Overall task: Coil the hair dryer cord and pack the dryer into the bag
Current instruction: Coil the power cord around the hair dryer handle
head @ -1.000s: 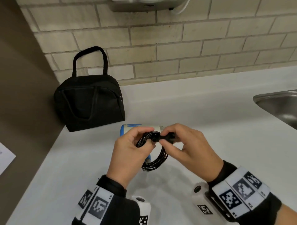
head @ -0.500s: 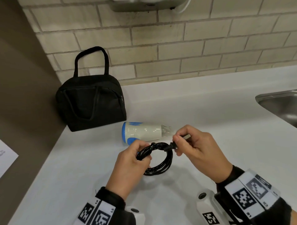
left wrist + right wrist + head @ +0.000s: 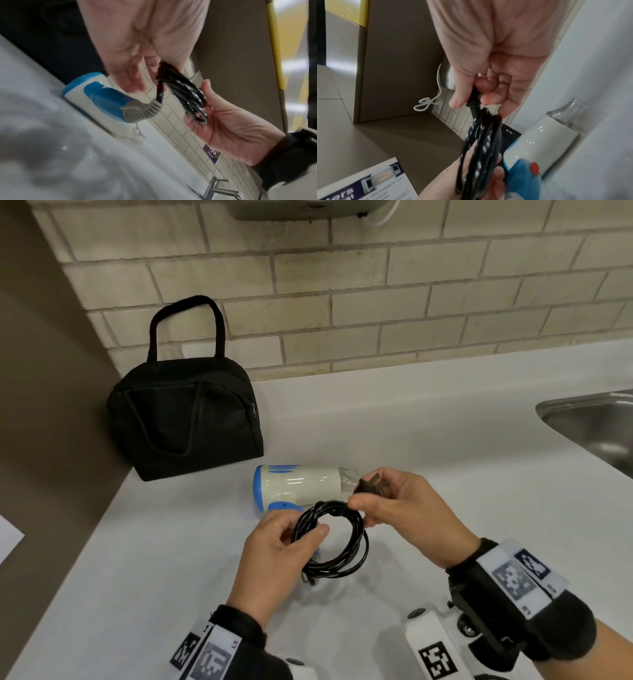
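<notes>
From above, the left hand (image 3: pixel 274 553) pinches the looped black rubber cord (image 3: pixel 334 542), keeping the coil together, beside the white-and-blue plastic hair dryer (image 3: pixel 298 484) on the counter. The right wrist view shows the right hand (image 3: pixel 488 75) pinching the plug end, likely to tuck it.

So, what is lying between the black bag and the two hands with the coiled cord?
In the head view, the hair dryer lies on its side on the counter between the bag and the hands; bare counter separates dryer and bag.
</notes>
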Available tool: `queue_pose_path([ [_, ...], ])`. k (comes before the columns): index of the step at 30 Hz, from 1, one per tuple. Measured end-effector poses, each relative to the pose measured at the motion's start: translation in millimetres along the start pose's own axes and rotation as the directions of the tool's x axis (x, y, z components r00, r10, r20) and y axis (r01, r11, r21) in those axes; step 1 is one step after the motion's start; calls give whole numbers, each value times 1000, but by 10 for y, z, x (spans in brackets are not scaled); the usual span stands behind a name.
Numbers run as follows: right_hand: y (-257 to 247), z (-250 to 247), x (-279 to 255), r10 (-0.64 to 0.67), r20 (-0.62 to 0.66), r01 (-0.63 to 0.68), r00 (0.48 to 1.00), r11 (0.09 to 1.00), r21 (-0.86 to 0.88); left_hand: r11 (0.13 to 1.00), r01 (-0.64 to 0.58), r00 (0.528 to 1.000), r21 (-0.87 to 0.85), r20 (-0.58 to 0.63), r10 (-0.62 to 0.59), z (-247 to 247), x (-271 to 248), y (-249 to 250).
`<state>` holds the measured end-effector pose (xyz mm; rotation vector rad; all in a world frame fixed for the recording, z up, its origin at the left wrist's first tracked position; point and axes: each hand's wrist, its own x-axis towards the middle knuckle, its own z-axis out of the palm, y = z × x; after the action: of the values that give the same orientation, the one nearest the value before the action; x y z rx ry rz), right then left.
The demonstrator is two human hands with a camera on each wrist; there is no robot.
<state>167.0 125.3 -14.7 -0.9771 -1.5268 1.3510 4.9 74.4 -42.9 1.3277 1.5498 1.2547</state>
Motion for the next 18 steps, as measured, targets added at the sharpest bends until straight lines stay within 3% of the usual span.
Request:
queue_pose_path([
  [4, 181, 53, 38, 71, 76, -70, 995, 997, -16, 990, 141, 990, 25, -10, -141, 2, 10, -198],
  [9, 534, 264, 123, 208, 52, -208, 977, 978, -10, 909, 319, 944, -268, 5, -330, 33, 24, -278],
  [13, 697, 390, 161, 285, 11, -285, 958, 957, -48, 841, 371, 928, -395, 114, -355, 62, 22, -306],
  [18, 663, 318, 145, 275, -2, -274, 961, 956, -100, 858, 363, 932, -364, 164, -324, 93, 48, -342],
])
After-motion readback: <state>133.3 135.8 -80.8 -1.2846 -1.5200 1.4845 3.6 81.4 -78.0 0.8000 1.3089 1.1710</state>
